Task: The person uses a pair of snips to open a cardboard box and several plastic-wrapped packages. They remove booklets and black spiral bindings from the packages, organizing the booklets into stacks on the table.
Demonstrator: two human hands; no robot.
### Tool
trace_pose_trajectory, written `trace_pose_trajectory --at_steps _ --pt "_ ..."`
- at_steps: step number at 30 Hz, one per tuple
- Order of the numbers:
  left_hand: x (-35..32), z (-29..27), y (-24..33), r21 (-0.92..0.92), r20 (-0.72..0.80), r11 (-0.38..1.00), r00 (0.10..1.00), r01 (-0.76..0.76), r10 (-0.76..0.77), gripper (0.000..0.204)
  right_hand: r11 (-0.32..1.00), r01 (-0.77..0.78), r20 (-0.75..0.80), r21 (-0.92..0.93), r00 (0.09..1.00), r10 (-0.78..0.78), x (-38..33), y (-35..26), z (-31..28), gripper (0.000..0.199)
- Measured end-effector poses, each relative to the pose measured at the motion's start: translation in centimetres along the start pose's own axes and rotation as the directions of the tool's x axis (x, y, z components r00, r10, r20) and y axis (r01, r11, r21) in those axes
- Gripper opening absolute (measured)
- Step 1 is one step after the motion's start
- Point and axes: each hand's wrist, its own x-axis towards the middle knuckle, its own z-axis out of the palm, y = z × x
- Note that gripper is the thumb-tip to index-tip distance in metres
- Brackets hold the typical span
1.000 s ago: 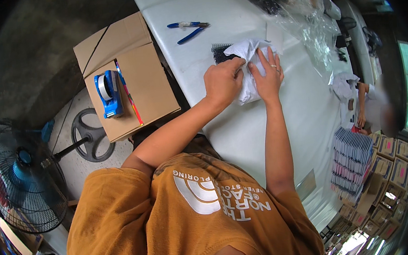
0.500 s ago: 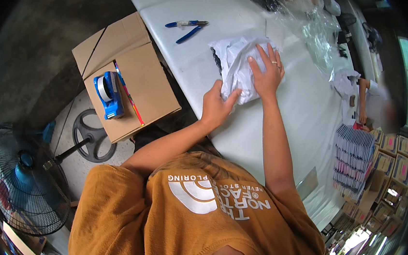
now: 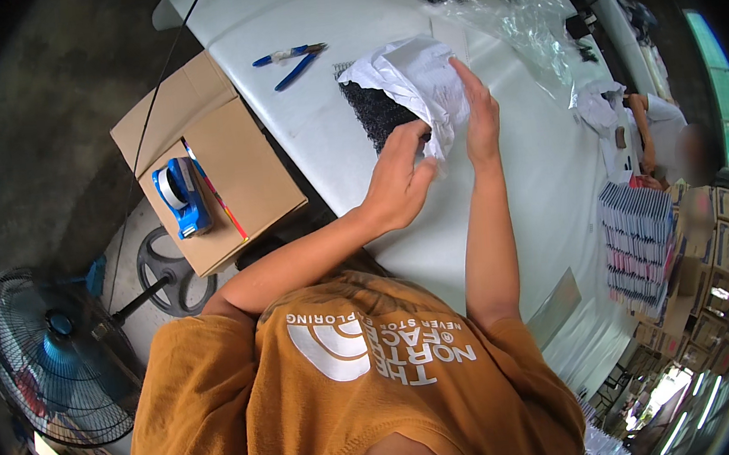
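Note:
A white plastic bag lies crumpled on the table with its mouth toward the left. A flat bundle of black mesh-like pieces sticks out of that mouth; the rest of it is hidden under the plastic. My left hand is closed at the bag's near lower edge, its fingers over the border between plastic and black bundle, so part of its grip is hidden. Against the bag's right side rests my right hand, its fingers stretched out and holding nothing. Blue-handled pliers lie spread beyond the bundle, to the left.
Left of the table stands a cardboard box carrying a blue tape dispenser. A standing fan is at the far left. Clear plastic wrap covers the table's far side. A co-worker is by stacked goods at right.
The bag's left side has been folded back, baring much more of the black bundle. My left hand has shifted to the bag's mouth; my right hand has turned from lying on top to its side.

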Motion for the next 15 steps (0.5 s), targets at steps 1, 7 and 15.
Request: trace_pose_trajectory --at_steps 1,7,15 --pt "0.1 -0.3 -0.6 0.049 0.036 0.991 0.992 -0.125 0.123 0.038 0.999 0.04 0.039 -0.033 0.999 -0.038 -0.6 -1.5 -0.1 0.047" --pt "2.5 -0.8 -2.4 0.628 0.17 0.751 0.978 -0.204 0.124 0.048 0.733 -0.036 -0.007 -0.679 0.999 0.043 -3.0 -5.6 3.2 0.03" --pt "4.6 2.0 -1.7 0.775 0.208 0.593 0.974 -0.219 0.089 0.081 0.669 -0.06 -0.288 -0.741 0.928 -0.236 -0.4 -4.5 1.7 0.019"
